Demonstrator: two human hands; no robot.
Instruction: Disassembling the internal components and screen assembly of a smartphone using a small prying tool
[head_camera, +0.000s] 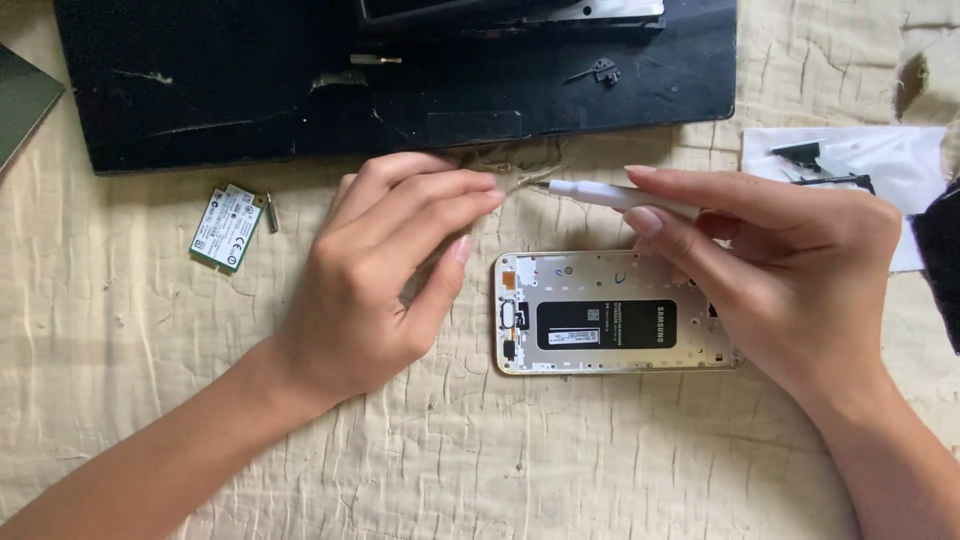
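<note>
On the cream quilted cloth, head view:
Surface: a wrinkled cream quilted cloth covers the whole worktop.
Phone: an opened phone with its back cover off lies flat on the cloth, long side left to right, gold rim showing, black battery in its middle.
Right hand: the right hand hangs over the right end of the phone, fingers closed in a pinch on a slim white screwdriver.
Screwdriver: it lies nearly level, its metal tip pointing left, above the top edge of the phone and not touching it.
Left hand: the left hand rests on the cloth just left of the phone, fingers curled loosely together and holding nothing; its fingertips come close to the screwdriver tip.
Left side: a small green circuit card lies on the cloth well left of the left hand, with a small metal bit just beside it.
Top: a scuffed black slab spans the upper edge, carrying a short bit and a little black part.
Right edge: white paper bears small black pieces.
</note>
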